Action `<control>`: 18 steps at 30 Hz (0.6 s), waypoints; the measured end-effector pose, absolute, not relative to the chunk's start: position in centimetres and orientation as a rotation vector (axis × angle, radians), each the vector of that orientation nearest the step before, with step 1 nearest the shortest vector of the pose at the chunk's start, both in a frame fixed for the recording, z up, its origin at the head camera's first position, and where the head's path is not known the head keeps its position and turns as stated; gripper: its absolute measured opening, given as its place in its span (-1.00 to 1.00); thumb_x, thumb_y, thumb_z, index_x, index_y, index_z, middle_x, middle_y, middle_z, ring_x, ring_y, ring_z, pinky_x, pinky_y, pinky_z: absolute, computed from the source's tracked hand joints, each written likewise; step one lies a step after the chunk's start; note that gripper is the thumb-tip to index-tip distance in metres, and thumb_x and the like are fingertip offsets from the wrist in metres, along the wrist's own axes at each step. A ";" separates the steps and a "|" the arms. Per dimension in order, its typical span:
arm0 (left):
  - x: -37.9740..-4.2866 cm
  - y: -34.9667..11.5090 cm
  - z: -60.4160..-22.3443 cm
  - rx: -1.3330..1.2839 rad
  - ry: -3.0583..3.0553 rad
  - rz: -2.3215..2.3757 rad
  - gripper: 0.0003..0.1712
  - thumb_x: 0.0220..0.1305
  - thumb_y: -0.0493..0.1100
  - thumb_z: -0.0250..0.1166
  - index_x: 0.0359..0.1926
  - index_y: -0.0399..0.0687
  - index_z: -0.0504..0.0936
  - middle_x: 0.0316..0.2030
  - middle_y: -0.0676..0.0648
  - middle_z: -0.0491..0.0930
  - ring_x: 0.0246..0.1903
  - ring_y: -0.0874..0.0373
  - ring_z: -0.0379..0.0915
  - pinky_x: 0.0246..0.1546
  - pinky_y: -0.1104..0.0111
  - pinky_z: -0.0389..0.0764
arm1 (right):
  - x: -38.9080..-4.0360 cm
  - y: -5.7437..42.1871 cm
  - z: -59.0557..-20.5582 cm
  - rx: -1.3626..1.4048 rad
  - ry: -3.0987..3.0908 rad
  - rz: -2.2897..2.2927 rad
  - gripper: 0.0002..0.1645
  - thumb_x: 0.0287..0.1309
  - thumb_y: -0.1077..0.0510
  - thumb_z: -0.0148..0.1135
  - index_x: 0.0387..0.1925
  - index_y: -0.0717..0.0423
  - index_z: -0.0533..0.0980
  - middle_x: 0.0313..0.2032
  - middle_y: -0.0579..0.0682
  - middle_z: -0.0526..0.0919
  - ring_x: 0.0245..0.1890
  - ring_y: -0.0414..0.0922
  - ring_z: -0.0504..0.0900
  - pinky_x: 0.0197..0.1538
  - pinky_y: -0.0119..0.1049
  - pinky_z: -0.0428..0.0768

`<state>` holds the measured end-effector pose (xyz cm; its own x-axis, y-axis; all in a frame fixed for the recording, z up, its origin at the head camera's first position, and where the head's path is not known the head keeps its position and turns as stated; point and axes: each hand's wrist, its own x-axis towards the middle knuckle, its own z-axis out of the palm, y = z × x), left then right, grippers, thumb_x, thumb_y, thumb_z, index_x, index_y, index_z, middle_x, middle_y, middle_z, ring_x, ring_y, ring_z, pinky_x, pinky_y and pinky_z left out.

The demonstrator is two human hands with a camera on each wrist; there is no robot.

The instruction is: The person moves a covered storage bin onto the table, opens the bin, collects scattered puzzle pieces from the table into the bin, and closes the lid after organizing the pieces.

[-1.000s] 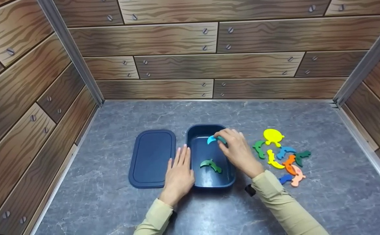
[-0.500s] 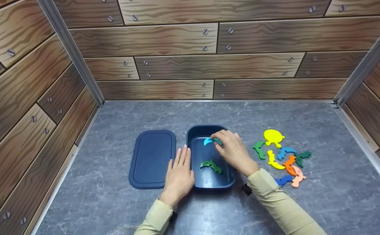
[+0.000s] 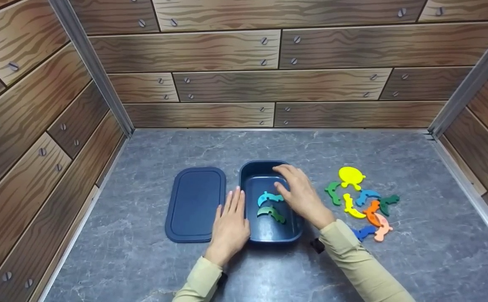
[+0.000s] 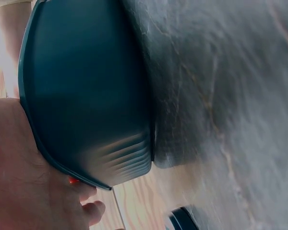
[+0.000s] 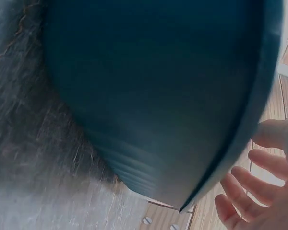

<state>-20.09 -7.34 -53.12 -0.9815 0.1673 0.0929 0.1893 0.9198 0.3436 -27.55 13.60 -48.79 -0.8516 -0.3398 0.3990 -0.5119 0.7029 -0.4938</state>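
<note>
My left hand (image 3: 230, 224) lies with straight fingers along the left rim of a dark blue rectangular box (image 3: 274, 240). Above the box's right side hovers my right hand (image 3: 306, 197), fingers apart and nothing held. Inside, a light blue curved animal-shaped piece (image 3: 273, 196) lies on the floor just behind a green curved piece (image 3: 275, 214). From the left wrist, the box's outer side wall (image 4: 86, 86) fills much of the view, with the hand at its rim. In the right wrist view, the right hand's spread fingers (image 5: 252, 187) show beside the box rim.
A matching dark blue lid (image 3: 195, 205) lies flat left of the box. To the right sits a loose cluster of flat pieces, among them a yellow round-bodied one (image 3: 350, 175), a green one (image 3: 332, 193) and an orange one (image 3: 371, 212). Wood-patterned walls (image 3: 227, 86) enclose the table.
My right hand has let go of the light blue piece, which now lies in the box nearer the green one. The right fingers have spread; the left hand stays in place.
</note>
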 end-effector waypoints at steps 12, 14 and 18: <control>-20.0 -7.4 -53.1 -0.278 -3.008 -0.550 -0.23 0.42 -0.11 0.06 0.55 -0.09 0.00 0.55 -0.02 -0.13 0.51 0.01 -0.25 0.40 -0.07 -0.02 | -26.9 15.4 -48.5 0.596 -2.631 0.856 -0.55 0.32 0.10 0.23 0.21 0.10 0.52 0.16 0.06 0.53 0.10 0.03 0.48 0.11 -0.03 0.51; -20.0 -7.4 -53.1 -0.282 -3.007 -0.545 -0.23 0.42 -0.11 0.05 0.55 -0.09 0.00 0.55 -0.02 -0.13 0.51 0.00 -0.24 0.40 -0.07 -0.02 | -26.9 15.7 -48.5 0.581 -2.628 0.850 -0.54 0.31 0.12 0.25 0.21 0.09 0.52 0.17 0.05 0.53 0.07 0.03 0.49 0.05 -0.05 0.53; -20.0 -7.4 -53.1 -0.288 -3.008 -0.542 -0.23 0.42 -0.12 0.05 0.55 -0.10 0.00 0.55 -0.03 -0.14 0.51 0.00 -0.24 0.41 -0.06 -0.03 | -26.8 16.4 -48.6 0.567 -2.612 0.829 -0.54 0.28 0.15 0.27 0.20 0.11 0.52 0.18 0.06 0.52 0.01 0.04 0.49 -0.04 -0.07 0.54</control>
<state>-20.02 -7.44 -53.14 -0.9798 0.1713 0.1034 0.1966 0.9202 0.3386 -26.81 16.40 -48.57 -0.8618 -0.2677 0.4308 -0.4671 0.7497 -0.4687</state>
